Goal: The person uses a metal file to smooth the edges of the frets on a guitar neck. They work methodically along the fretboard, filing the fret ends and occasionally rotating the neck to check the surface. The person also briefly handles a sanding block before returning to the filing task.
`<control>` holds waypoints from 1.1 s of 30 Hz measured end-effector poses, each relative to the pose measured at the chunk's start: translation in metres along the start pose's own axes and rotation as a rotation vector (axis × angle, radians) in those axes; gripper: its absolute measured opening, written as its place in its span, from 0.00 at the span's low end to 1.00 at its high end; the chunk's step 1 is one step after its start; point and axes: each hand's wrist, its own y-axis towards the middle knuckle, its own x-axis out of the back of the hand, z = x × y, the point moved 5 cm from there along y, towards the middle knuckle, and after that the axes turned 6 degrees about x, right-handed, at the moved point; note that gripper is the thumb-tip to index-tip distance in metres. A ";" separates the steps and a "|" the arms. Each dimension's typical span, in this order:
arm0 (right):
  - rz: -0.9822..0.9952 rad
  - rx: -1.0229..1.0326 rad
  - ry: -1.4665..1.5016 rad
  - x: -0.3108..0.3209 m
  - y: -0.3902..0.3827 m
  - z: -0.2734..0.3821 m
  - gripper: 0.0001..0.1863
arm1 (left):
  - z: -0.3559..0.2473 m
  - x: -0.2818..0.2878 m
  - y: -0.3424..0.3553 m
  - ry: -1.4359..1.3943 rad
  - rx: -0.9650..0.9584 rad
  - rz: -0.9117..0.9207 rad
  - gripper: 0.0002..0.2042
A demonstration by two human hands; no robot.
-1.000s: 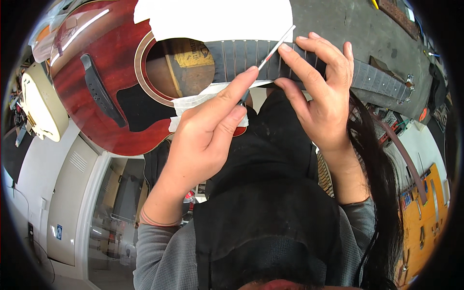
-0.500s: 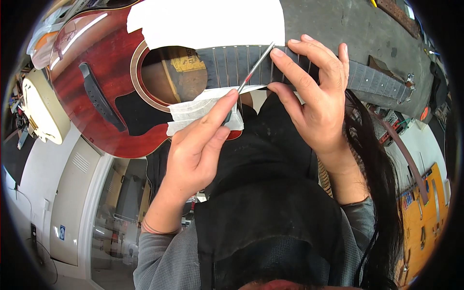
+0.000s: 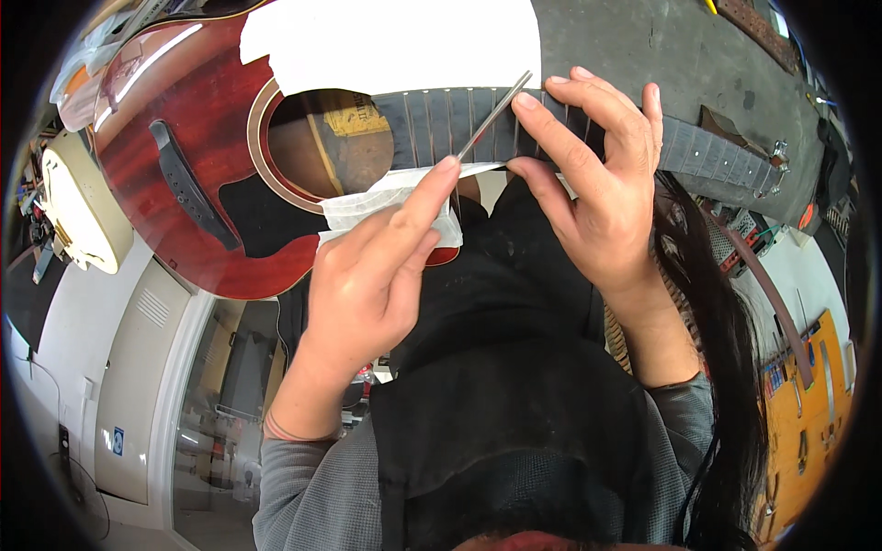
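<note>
A red acoustic guitar (image 3: 216, 106) lies across the bench with its neck to the right. My left hand (image 3: 363, 294) is closed around the handle of a thin metal file (image 3: 497, 114), index finger stretched along it; the handle is mostly hidden in the palm. Slantwise over the frets of the dark fretboard (image 3: 436, 133), the file's tip points up and right. My right hand (image 3: 602, 179) has its fingers spread over the neck. Its thumb is at the near edge, and the index fingertip is beside the file near its tip.
White paper (image 3: 395, 41) covers the guitar's upper side, and pale masking tape (image 3: 354, 211) its near edge. The dark bench top (image 3: 634, 46) extends beyond the neck. A cream guitar body (image 3: 87, 202) stands at left; a wooden tool board (image 3: 808, 432) at right.
The file has slid a little away from me and to the right across the frets, with my left hand following. My right hand has hardly moved.
</note>
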 end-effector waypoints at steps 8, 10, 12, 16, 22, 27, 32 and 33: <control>-0.018 0.005 0.001 -0.001 0.000 0.000 0.34 | -0.011 -0.004 0.015 0.428 -0.059 0.045 0.33; -0.050 0.003 0.005 -0.001 0.002 0.000 0.33 | -0.001 -0.004 0.007 0.246 -0.032 0.024 0.32; -0.052 0.004 0.001 -0.001 0.001 0.000 0.33 | 0.004 -0.002 0.000 0.001 0.013 0.009 0.30; -0.006 0.007 -0.011 0.000 -0.001 -0.001 0.34 | 0.010 -0.001 -0.016 -0.338 0.314 0.122 0.26; -0.016 0.004 0.004 -0.002 0.000 0.000 0.33 | -0.003 -0.010 -0.002 -0.326 0.302 0.147 0.25; -0.018 0.023 0.010 -0.001 -0.002 -0.003 0.33 | 0.004 -0.007 -0.022 -0.326 0.249 0.112 0.25; -0.006 0.003 0.008 0.000 0.000 -0.001 0.33 | 0.008 -0.008 -0.021 -0.378 0.347 0.110 0.25; -0.005 0.004 0.009 0.000 0.000 -0.001 0.33 | 0.009 -0.010 -0.023 -0.380 0.318 0.094 0.25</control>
